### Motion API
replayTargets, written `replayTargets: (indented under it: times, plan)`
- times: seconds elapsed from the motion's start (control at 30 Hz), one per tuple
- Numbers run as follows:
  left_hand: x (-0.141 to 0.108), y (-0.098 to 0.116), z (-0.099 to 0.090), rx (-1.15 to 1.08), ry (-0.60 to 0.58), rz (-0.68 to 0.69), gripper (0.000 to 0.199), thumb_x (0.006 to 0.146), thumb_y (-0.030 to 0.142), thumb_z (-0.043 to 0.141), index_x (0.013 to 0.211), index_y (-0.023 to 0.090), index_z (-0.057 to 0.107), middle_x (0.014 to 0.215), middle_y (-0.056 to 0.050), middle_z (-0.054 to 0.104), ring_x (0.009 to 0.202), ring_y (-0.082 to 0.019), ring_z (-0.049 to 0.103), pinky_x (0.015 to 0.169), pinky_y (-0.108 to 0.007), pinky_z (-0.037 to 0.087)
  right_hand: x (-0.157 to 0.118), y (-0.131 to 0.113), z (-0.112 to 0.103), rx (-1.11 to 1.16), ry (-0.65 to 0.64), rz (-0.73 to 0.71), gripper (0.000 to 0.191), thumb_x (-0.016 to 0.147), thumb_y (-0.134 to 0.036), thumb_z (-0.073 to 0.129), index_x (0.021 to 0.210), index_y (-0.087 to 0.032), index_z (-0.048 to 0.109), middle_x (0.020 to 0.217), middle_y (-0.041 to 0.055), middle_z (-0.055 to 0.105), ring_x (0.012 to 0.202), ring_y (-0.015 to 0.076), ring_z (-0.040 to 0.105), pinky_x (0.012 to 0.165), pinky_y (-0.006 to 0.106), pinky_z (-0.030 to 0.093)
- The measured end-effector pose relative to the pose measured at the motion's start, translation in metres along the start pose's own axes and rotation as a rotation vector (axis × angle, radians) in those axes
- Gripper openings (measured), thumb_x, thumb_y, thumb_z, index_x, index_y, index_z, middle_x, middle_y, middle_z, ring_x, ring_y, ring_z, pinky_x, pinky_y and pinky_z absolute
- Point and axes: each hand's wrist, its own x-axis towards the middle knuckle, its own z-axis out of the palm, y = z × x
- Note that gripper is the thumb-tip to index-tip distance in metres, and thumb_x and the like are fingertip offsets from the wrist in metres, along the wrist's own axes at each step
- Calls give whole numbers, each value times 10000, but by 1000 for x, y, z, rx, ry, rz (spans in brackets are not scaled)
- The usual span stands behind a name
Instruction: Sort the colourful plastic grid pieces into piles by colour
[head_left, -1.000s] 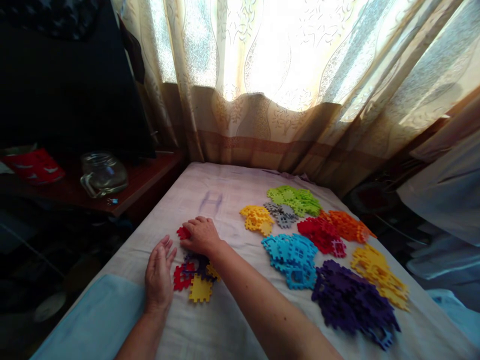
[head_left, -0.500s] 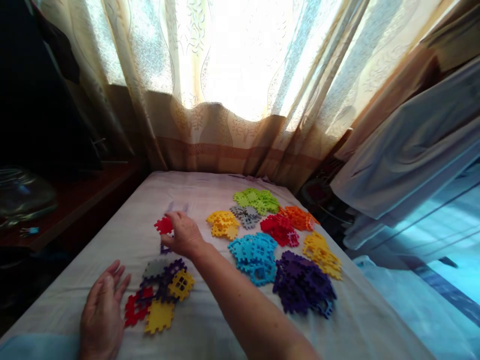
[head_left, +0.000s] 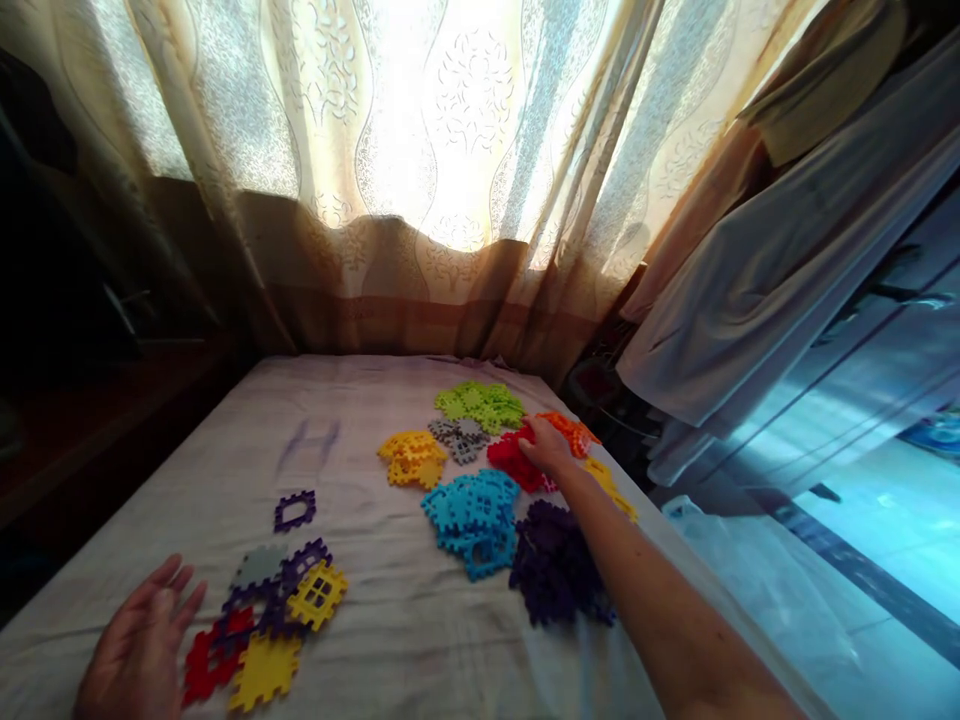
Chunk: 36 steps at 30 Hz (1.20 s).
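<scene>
My right hand (head_left: 549,446) is stretched out over the pile of red interlocking tiles (head_left: 514,458), thumb and fingers bent around red plastic at the pile's top left. Exactly which tile they grip is partly hidden. My left hand (head_left: 142,640) hovers open at the lower left, palm inward and holding nothing. Beside it lies a loose cluster: a grey tile (head_left: 259,567), a red frame tile (head_left: 201,668), a solid yellow tile (head_left: 266,670), a yellow window tile (head_left: 318,594) and purple frame tiles (head_left: 306,562). A single purple frame tile (head_left: 295,510) lies apart above them.
Sorted piles lie on the sheet-covered surface (head_left: 390,640): light green (head_left: 480,404), grey (head_left: 459,438), yellow-orange (head_left: 412,458), blue (head_left: 474,515), dark purple (head_left: 559,565), orange (head_left: 574,432) and yellow (head_left: 611,488). A curtain (head_left: 390,310) hangs behind; clothes (head_left: 720,310) hang at right.
My right hand has swung from the single tiles at left to the red pile at right. The red tile beside the lone purple frame is gone from there. The view has turned right.
</scene>
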Motion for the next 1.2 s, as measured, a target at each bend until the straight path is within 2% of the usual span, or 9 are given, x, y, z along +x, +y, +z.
replayTargets:
  times: [0.13, 0.3, 0.5, 0.6, 0.73, 0.83, 0.93, 1.1, 1.2]
  plan:
    - [-1, 1, 1, -21, 0, 2, 277, 760, 542, 669, 946, 337, 661, 1208, 87, 668, 1265, -271, 534, 1157, -563, 338, -1, 4, 3, -3, -7, -5, 488, 822, -196, 530, 1309, -193, 565, 1271, 95, 622, 1180, 220, 551, 1024, 343, 391]
    - [-10, 18, 8, -41, 3, -30, 321, 722, 548, 693, 887, 279, 635, 1315, 36, 613, 1322, -301, 473, 1175, -570, 295, 1, -1, 3, -34, -3, 11, 487, 832, -181, 518, 1316, -207, 568, 1315, 88, 601, 1225, 221, 522, 1050, 337, 374]
    - [-13, 24, 10, -77, -3, -48, 310, 756, 482, 668, 904, 220, 597, 1379, -48, 552, 1340, -302, 447, 1151, -536, 332, -9, -21, 6, -81, 81, -54, 426, 843, -156, 494, 1247, -181, 627, 1359, 103, 570, 1264, 237, 489, 1077, 365, 359]
    - [-13, 20, 9, -111, -22, -45, 310, 792, 477, 636, 961, 218, 611, 1362, -64, 551, 1328, -277, 462, 1150, -496, 334, -19, -46, 15, -5, 152, -199, 400, 824, -156, 510, 1192, -180, 663, 1322, 116, 594, 1246, 250, 501, 1068, 400, 377]
    - [-13, 18, 8, -177, -99, -70, 396, 844, 522, 568, 1100, 223, 605, 1362, -83, 549, 1337, -234, 453, 1177, -444, 281, -45, -99, 34, 192, 207, -488, 320, 805, -163, 535, 1070, -190, 712, 1202, 120, 657, 1158, 261, 559, 1037, 436, 414]
    - [-17, 20, 11, -226, -145, -107, 430, 872, 556, 515, 1143, 232, 594, 1408, -84, 517, 1361, -219, 426, 1184, -424, 263, -76, -143, 50, 332, 155, -652, 284, 816, -151, 538, 1029, -210, 715, 1158, 109, 676, 1102, 244, 587, 999, 429, 445]
    - [-28, 21, 18, -279, -189, -164, 467, 895, 573, 462, 1190, 234, 588, 1441, -82, 493, 1391, -201, 386, 1199, -396, 222, -109, -178, 63, 408, 58, -730, 261, 829, -147, 546, 1012, -223, 714, 1147, 101, 681, 1075, 237, 601, 960, 417, 466]
    - [-44, 22, 30, -336, -299, -238, 503, 923, 575, 405, 1269, 248, 566, 1502, -59, 434, 1427, -169, 320, 1211, -357, 160, -158, -206, 75, 494, -49, -754, 232, 839, -200, 585, 1035, -229, 704, 1158, 94, 678, 1078, 229, 596, 958, 406, 463]
    - [-42, 24, 30, -385, -305, -292, 533, 929, 599, 358, 1272, 250, 568, 1505, -71, 426, 1410, -181, 355, 1200, -370, 202, -180, -208, 79, 505, -99, -840, 366, 791, -318, 684, 1148, -238, 666, 1254, 98, 632, 1177, 255, 539, 1011, 433, 422]
